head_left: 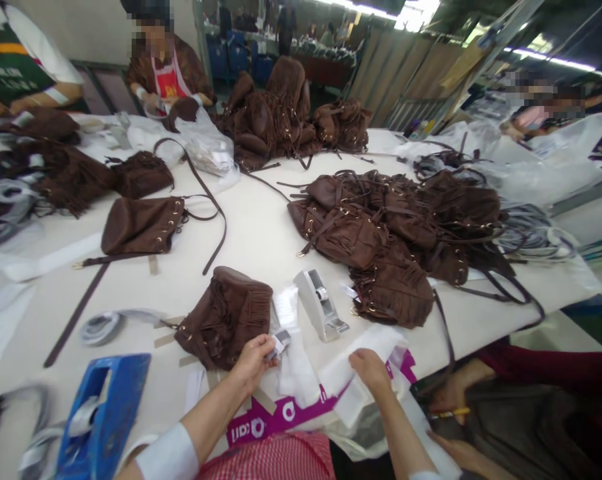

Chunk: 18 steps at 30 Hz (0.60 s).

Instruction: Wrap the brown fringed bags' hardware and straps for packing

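My left hand [255,359] pinches a small pale tag [281,341] at the near edge of a dark brown fringed bag [231,313]. Strips of white wrapping [297,360] lie just right of that tag. Over a thin white sheet [353,363] is my right hand [371,372], its fingers curled together; whether they grip the sheet is hidden. A grey tape dispenser [318,307] stands beyond my hands. Beneath the wrapping, a purple printed strip [261,420] runs along the table's near edge.
A blue tape dispenser [103,413] stands near left. Another brown bag [143,225] lies behind it, and piles of bags [381,220] cover the right and back. A co-worker's hands [453,393] hold something yellow at right. Two people [168,73] work across the table [261,220].
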Available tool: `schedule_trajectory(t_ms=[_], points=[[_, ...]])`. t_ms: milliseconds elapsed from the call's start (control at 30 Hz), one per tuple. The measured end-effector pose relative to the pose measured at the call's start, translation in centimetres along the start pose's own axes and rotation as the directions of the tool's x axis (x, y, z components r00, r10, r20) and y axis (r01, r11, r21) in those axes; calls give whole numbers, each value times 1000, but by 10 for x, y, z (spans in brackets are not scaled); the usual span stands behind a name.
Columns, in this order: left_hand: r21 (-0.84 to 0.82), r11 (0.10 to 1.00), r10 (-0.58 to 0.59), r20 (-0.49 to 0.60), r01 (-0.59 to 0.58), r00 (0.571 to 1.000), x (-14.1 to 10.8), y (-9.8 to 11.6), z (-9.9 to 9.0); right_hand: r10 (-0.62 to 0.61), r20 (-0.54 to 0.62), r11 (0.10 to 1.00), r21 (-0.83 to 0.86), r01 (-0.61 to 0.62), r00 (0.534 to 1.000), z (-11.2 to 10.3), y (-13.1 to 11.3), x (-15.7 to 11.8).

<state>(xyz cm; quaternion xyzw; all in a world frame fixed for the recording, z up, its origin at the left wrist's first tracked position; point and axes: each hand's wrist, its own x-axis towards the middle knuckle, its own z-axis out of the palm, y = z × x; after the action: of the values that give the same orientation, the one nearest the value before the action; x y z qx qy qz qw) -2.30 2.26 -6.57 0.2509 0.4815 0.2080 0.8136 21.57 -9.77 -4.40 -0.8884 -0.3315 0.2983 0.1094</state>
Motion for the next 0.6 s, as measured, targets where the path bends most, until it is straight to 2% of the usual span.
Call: schedule_trajectory(t_ms=[67, 167, 300, 433, 600], points=[[-7, 1000, 11, -15, -11, 1000, 2, -4, 3, -98, 42, 981, 172, 89, 994, -2, -17, -22], [-12, 1000, 21, -26, -21, 999, 4, -8, 7, -268, 90, 883, 422, 207, 959, 9, -54, -52], [-13, 999, 32, -14, -32, 999, 3, -8, 11, -338, 89, 794, 561, 233, 937, 39, -91, -65], [-25, 998, 49, -6, -50, 999, -1, -6, 10, -316, 58, 786, 576, 227, 947, 57, -93, -58], [-39, 999, 37, 5, -37, 999, -4, -3, 8, -290, 42, 798, 562, 217, 956, 62, -88, -55]])
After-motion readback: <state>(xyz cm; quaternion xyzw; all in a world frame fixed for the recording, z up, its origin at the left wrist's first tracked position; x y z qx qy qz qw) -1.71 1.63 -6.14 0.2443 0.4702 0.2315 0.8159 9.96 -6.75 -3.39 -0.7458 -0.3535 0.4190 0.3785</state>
